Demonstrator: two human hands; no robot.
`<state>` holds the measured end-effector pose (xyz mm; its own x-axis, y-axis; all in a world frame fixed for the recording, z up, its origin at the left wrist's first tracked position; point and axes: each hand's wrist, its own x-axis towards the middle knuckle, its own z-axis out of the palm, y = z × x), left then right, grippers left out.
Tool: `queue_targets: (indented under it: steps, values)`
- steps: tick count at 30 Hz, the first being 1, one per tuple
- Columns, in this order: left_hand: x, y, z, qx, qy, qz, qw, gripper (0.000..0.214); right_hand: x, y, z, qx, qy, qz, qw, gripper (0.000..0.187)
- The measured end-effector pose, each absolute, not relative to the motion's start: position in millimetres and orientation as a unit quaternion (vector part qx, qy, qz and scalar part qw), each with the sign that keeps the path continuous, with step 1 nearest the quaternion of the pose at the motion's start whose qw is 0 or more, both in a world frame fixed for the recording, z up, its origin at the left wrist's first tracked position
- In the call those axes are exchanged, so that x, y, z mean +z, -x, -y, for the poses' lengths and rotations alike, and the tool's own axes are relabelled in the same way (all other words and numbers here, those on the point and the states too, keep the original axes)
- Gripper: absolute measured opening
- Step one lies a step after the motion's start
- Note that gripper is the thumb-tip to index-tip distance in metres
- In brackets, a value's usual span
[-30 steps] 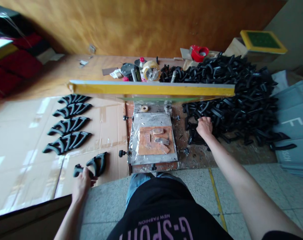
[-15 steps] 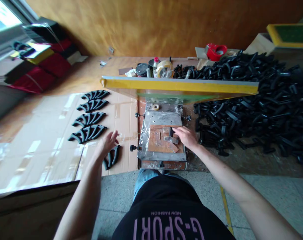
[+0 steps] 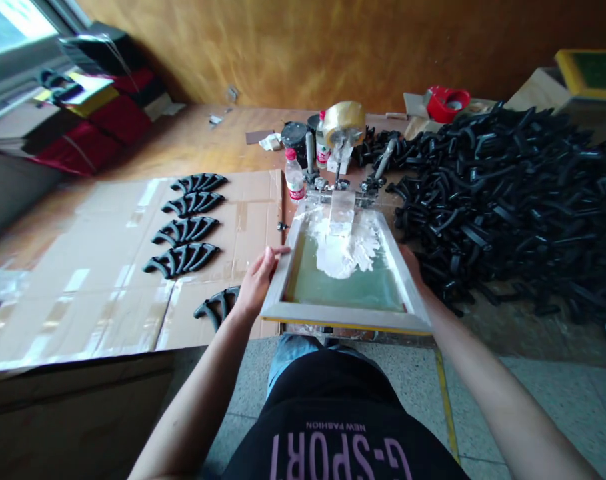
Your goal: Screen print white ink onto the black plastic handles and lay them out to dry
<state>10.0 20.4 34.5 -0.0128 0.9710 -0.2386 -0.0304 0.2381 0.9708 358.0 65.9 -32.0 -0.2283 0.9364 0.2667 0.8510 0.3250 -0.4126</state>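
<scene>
A screen printing frame (image 3: 350, 315) lies low in front of me, its mesh spread with white ink (image 3: 337, 259) toward the far end. My left hand (image 3: 259, 277) is closed on the frame's left side, with one finger reaching along the edge. At the right side, my right hand (image 3: 413, 268) grips the frame, its fingers mostly hidden by the rim. A clear squeegee blade (image 3: 342, 212) stands at the back of the mesh. What lies beneath the frame is covered. Close to my left forearm are curved black plastic parts (image 3: 217, 307) on cardboard.
Rows of black parts (image 3: 183, 260) lie on the cardboard sheet (image 3: 107, 267) at left. A large heap of black parts (image 3: 493, 207) covers the right side. Plastic bottles (image 3: 295, 177), a tape roll (image 3: 345, 117) and a red tape dispenser (image 3: 447, 104) stand at the back.
The raised screen frame has swung down over the printing base. Both hands have moved to its sides, the right one away from the small dark piece on the base.
</scene>
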Motion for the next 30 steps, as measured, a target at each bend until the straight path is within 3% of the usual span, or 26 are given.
queue_targets:
  steps: [3, 7, 12, 15, 18, 21, 26, 30]
  values:
    - [-14, -9, -1, 0.389, -0.412, -0.603, 0.561, 0.067, -9, -358, -94, 0.022, 0.625, 0.727, 0.281, 0.033]
    - [-51, -14, -4, 0.356, -0.417, -0.638, 0.541, 0.076, 14, -298, -125, -0.009, 0.57, 0.785, 0.242, 0.052]
    - [-58, -11, -8, 0.331, -0.415, -0.627, 0.57, 0.074, 7, -257, -96, 0.056, 0.489, 0.867, 0.084, 0.007]
    - [-63, -9, -6, 0.332, -0.413, -0.634, 0.563, 0.07, 3, -274, -61, 0.047, 0.378, 0.923, 0.059, 0.014]
    - [-69, -10, -5, 0.332, -0.42, -0.637, 0.555, 0.065, 10, -288, -48, 0.079, 0.29, 0.952, 0.055, 0.015]
    - [-65, -12, -5, 0.337, -0.412, -0.633, 0.562, 0.064, 11, -285, -52, 0.09, 0.331, 0.936, 0.084, 0.011]
    - [-49, -16, -5, 0.347, -0.385, -0.636, 0.572, 0.067, -10, -277, -35, 0.06, 0.355, 0.927, 0.107, 0.029]
    - [-44, -17, -5, 0.353, -0.385, -0.642, 0.562, 0.069, -5, -276, -34, 0.115, 0.364, 0.917, 0.118, 0.02]
